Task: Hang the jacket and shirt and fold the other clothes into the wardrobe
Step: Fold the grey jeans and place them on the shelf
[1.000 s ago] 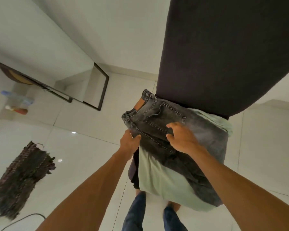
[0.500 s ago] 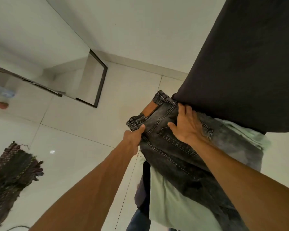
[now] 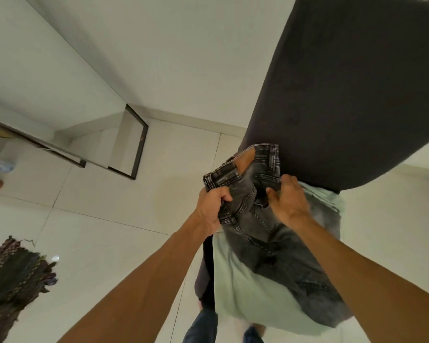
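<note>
Head view looks steeply down at a tiled floor (image 3: 104,243). A pair of washed black jeans (image 3: 258,226) hangs just below the centre of the frame, towards 5 o'clock, with its waistband bunched at the top. The left hand (image 3: 212,209) grips the waistband at its 9 o'clock edge, fingers (image 3: 223,197) curled tightly round the denim. The right hand (image 3: 289,203) lies palm down on the jeans at their 3 o'clock side, its fingers (image 3: 289,181) fairly straight and its thumb spread towards the left hand; it presses the cloth and does not pinch it.

Under the jeans hangs a pale green garment (image 3: 243,283), which shows at 6 o'clock and at 3 o'clock of them. A darker garment (image 3: 206,271) peeks out at its 9 o'clock edge. All three touch the lower edge of a dark fabric-covered slab (image 3: 344,95) that fills the frame from 12 to 3 o'clock.

A woven rug (image 3: 13,278) lies on the floor at 8 o'clock. A black metal frame (image 3: 139,144) stands against the wall at 10 o'clock. The person's legs (image 3: 201,328), in blue denim, show at 6 o'clock.
</note>
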